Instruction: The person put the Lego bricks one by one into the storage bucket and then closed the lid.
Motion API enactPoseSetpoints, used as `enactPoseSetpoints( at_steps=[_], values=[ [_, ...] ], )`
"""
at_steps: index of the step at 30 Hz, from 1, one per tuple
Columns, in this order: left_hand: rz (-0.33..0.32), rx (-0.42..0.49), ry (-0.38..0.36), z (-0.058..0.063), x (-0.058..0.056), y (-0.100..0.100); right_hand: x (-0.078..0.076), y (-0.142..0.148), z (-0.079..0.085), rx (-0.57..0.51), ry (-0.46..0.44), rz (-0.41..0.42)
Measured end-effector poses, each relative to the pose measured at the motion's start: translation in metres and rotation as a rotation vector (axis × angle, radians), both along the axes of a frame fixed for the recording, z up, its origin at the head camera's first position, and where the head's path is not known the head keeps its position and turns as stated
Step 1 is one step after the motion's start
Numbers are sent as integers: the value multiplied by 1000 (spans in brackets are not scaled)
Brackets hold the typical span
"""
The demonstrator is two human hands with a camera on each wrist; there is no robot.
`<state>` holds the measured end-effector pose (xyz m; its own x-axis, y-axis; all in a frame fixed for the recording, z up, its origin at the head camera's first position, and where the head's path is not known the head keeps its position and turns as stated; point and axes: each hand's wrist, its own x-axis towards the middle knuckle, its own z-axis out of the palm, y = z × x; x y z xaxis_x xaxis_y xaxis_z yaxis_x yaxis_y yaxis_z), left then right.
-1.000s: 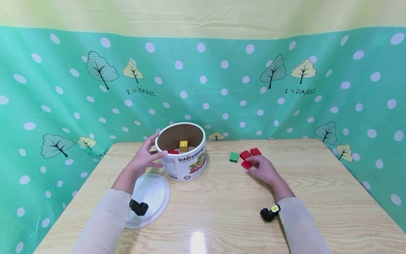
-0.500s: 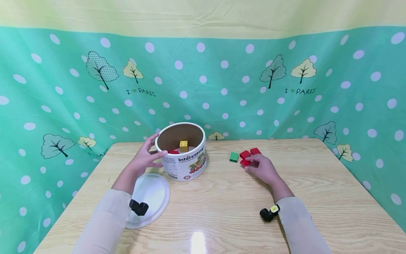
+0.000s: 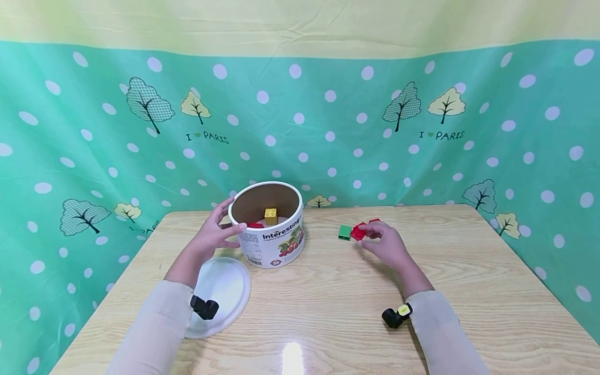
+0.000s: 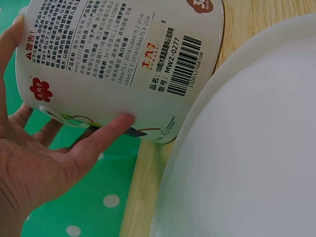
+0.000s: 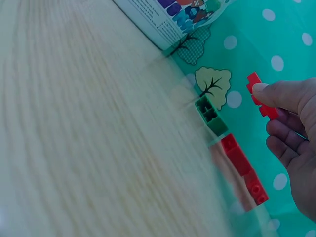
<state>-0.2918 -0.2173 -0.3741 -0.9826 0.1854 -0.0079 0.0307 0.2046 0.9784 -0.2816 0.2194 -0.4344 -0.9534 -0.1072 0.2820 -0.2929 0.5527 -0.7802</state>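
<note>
A white round tub with printed fruit stands at the centre-left of the table. My left hand rests on its left side, fingers spread along the wall; the left wrist view shows these long straight fingers on the label. Inside the tub are a yellow toy brick and a red brick. My right hand pinches a red brick between thumb and fingers, raised above the table. Below it lie two other red bricks, partly hidden in the head view, beside a green brick.
A white round lid lies flat in front of the tub, under the left forearm. The wooden table reaches back to a green dotted curtain. Small black cameras are strapped at both wrists.
My right hand has moved the pinched red brick slightly back and left, toward the green brick and over the other red ones. The left hand and the tub stay put.
</note>
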Motion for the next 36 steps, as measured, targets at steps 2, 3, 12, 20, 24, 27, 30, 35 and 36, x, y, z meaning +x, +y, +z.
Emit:
enactPoseSetpoints(
  at_steps=[2,3,12,20,24,27,30,35,36],
  values=[
    [0,2,0,0,0,0,1,-1,2,-3,13,9],
    [-2,3,0,0,0,0,1,-2,3,-2,17,10],
    [-5,1,7,-2,0,-1,4,-12,13,2,57,34],
    [-6,1,5,-3,-1,-1,12,-22,25,-28,78,65],
    [-10,0,7,-4,-2,-2,13,-28,28,-3,100,73],
    [-8,-2,7,-3,-1,-2,14,-32,29,17,115,80],
    [-4,-2,9,-3,-1,-2,16,-36,32,19,128,95],
    [-5,-1,15,-4,-2,-2,21,-41,35,23,146,117],
    [-4,-1,14,-4,-3,-2,22,-42,35,25,152,122]
  ],
)
